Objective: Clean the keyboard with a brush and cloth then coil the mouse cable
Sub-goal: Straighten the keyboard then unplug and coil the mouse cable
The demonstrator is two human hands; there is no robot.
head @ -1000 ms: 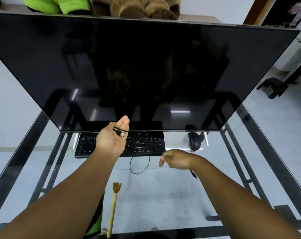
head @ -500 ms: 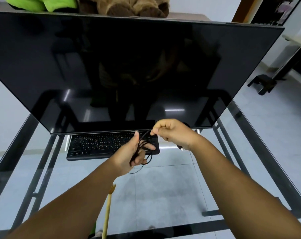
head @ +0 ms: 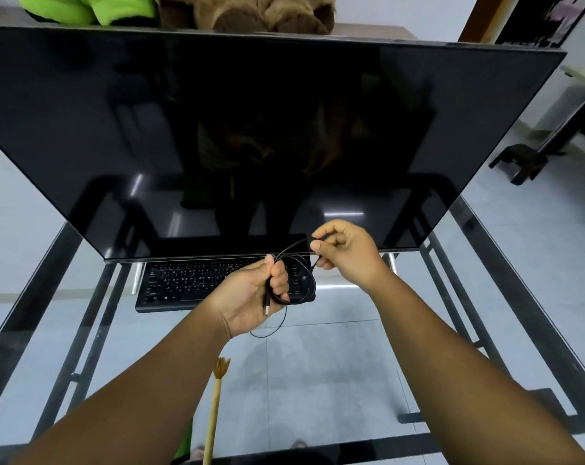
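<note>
The glass desk [head: 318,380] runs out wide toward six o'clock, and most of that near stretch lies bare, with dark frame rails [head: 505,297] showing through it along the three and nine o'clock sides. Toward twelve o'clock the room closes off: a big dark monitor [head: 250,129] leans over the far half of the desk, its lower edge hanging just above the keyboard [head: 197,283], so there is little headroom there.

Both forearms reach in from six o'clock and meet at the middle, just in front of the monitor's bottom edge and above the right end of the keyboard. The left hand [head: 250,297] is turned palm up, fingers curled round several loops of the black mouse cable [head: 304,280], with the cable's USB plug [head: 267,305] sticking down out of the fist. The right hand [head: 346,253], at about one o'clock from the left, has its fingers bent in and pinches a strand of the same cable between thumb and forefinger. One loose loop sags below the left hand toward the glass.

A wooden brush [head: 217,404] lies on the desk at six o'clock, bristles pointing toward the hands, well apart from them. Behind the monitor at twelve o'clock sit a green plush toy [head: 93,8] and a brown one [head: 250,11].
</note>
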